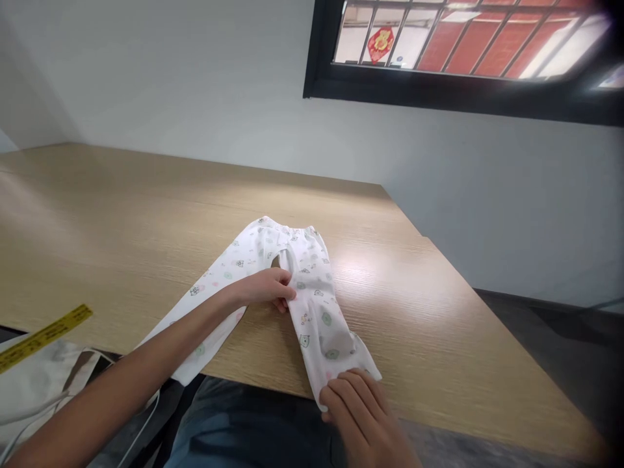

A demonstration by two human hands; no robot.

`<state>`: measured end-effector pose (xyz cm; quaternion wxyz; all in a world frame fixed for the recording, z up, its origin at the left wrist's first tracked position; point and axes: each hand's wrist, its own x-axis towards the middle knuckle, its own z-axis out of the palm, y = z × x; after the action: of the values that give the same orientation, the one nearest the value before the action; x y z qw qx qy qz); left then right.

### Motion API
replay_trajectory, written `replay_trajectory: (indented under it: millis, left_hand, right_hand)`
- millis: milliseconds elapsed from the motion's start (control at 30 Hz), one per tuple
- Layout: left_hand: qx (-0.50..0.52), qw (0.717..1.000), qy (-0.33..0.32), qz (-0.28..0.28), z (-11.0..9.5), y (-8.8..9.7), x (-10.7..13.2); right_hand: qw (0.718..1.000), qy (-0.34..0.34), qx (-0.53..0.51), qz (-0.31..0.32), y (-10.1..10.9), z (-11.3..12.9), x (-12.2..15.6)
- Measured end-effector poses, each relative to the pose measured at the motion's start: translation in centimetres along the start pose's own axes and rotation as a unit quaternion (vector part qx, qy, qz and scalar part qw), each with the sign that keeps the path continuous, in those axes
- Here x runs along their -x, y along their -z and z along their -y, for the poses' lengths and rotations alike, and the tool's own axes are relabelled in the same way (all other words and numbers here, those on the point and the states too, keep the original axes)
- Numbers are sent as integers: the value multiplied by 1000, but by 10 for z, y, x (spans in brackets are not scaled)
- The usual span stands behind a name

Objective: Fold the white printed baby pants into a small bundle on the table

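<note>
A small pair of white pants (312, 279) with a printed pattern of little animals and green and pink spots lies on the wooden table, its waistband away from me and its legs spread toward me. My left hand (273, 286) pinches the inner edge of the right-hand leg, a little below the crotch. At the hem of that same leg, my right hand (361, 409) has its fingers curled over the cloth by the table's front edge. The left-hand leg runs under my left forearm, and its hem hangs at the edge.
The wooden table (146, 201) reaches back to a grey wall (195, 78) below a dark-framed window (439, 84). At the left front, a yellow measuring strip (46, 337) lies near a whitish bag (39, 383) and white cords. The table's right edge slants toward me.
</note>
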<state>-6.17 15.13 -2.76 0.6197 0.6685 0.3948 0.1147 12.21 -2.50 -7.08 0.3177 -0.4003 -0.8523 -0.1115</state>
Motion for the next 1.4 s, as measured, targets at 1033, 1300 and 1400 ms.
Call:
replay_trajectory:
  millis: [1033, 1300, 1400]
  left_hand:
    - [-432, 823, -215, -299, 32, -33, 14]
    - [-477, 810, -185, -286, 27, -30, 17]
    - [-478, 810, -175, -291, 28, -30, 18]
  right_hand:
    - [997, 17, 63, 36, -25, 36, -36]
    - [994, -3, 27, 107, -21, 32, -41]
    - [985, -33, 25, 167, -19, 28, -57]
